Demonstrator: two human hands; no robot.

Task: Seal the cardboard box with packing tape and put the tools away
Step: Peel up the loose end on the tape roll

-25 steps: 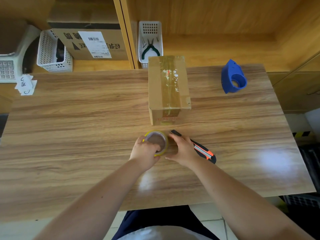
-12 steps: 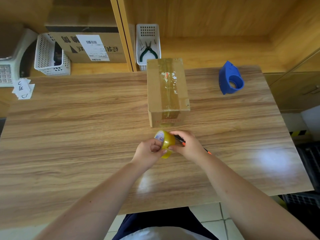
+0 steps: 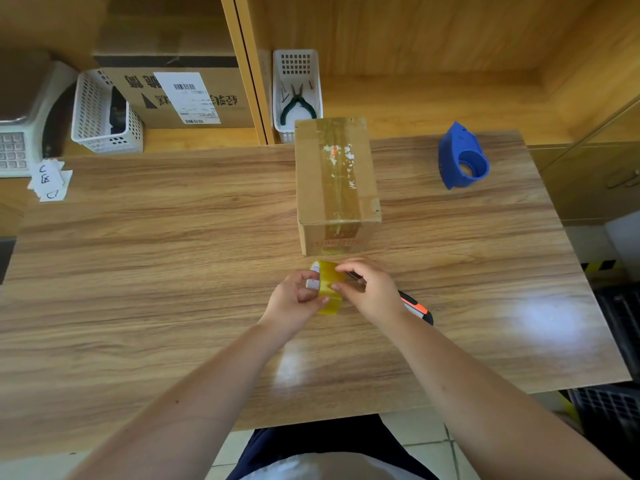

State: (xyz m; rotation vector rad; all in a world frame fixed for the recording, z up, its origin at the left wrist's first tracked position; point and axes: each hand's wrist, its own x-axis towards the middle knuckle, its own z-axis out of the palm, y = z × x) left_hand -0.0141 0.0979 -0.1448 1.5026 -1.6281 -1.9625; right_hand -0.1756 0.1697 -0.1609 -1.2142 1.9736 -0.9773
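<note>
A cardboard box [image 3: 337,183] stands in the middle of the wooden table [image 3: 156,258], with old tape along its top seam. Just in front of it I hold a yellowish roll of packing tape [image 3: 329,287] on edge above the table. My left hand [image 3: 294,301] grips the roll from the left, fingers in its core. My right hand [image 3: 370,289] pinches its outer surface from the right. A black and orange utility knife [image 3: 417,308] lies on the table, partly hidden under my right hand. A blue tape dispenser [image 3: 462,157] lies at the back right.
Behind the box a white basket [image 3: 296,67] holds green-handled pliers [image 3: 297,103]. A second white basket [image 3: 104,116], a large labelled carton [image 3: 180,95] and a scale [image 3: 17,133] sit on the shelf at back left. Paper notes [image 3: 50,180] lie at the table's left corner.
The tape roll lay flat on the table under both hands a second ago. It has since been lifted and turned on edge, and both hands hold it.
</note>
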